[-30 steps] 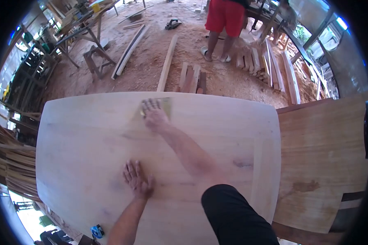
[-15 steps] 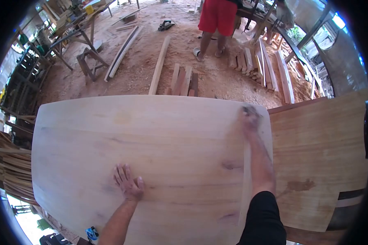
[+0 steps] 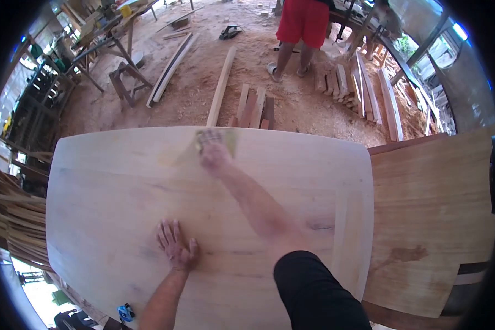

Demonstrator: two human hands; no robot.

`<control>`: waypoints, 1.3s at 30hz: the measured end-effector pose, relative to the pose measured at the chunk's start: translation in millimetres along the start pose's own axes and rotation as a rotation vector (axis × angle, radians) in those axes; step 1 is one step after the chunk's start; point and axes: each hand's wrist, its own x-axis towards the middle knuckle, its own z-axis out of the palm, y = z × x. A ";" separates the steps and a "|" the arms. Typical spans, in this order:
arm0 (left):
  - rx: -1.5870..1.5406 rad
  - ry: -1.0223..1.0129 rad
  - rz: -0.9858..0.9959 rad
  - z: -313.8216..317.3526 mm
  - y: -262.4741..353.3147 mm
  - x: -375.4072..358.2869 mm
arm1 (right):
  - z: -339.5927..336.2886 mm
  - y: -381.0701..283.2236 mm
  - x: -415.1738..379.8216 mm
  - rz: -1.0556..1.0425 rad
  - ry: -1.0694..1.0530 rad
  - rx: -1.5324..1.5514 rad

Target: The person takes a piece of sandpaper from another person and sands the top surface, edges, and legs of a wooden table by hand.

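Left hand: my left hand [image 3: 176, 246] lies flat on the board [image 3: 121, 209], fingers spread, palm down, holding nothing.
Right hand: my right hand [image 3: 213, 149] is stretched out ahead of the left one, pressed on a sheet of sandpaper [image 3: 225, 138] at the board's far edge; it is blurred, so I cannot tell how the fingers lie.
Board: one wide pale board, under both my hands, on the surface; a second, darker panel [image 3: 429, 220] lies touching it to the right of my right arm.
Risk, edge: as I judge it, the sandpaper is so near the far edge that a long stroke could carry my right hand over it, and I would lose the sheet to the floor.
Risk, slip: if my left hand eases its weight, the board might shift under the push.
Risk, finish: uneven pressure at full reach could leave scratches.
Counts: two hands of mine, one sandpaper sheet, one pale board, one darker panel.
Beyond: one person [image 3: 302, 27] stands well past my right hand, among loose planks [image 3: 253, 107] on the sawdust floor; I cannot count the planks surely.
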 end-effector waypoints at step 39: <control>0.130 0.067 0.054 17.0 -10.8 -8.0 | -75.8 428.5 -252.8 0.283 0.505 -0.358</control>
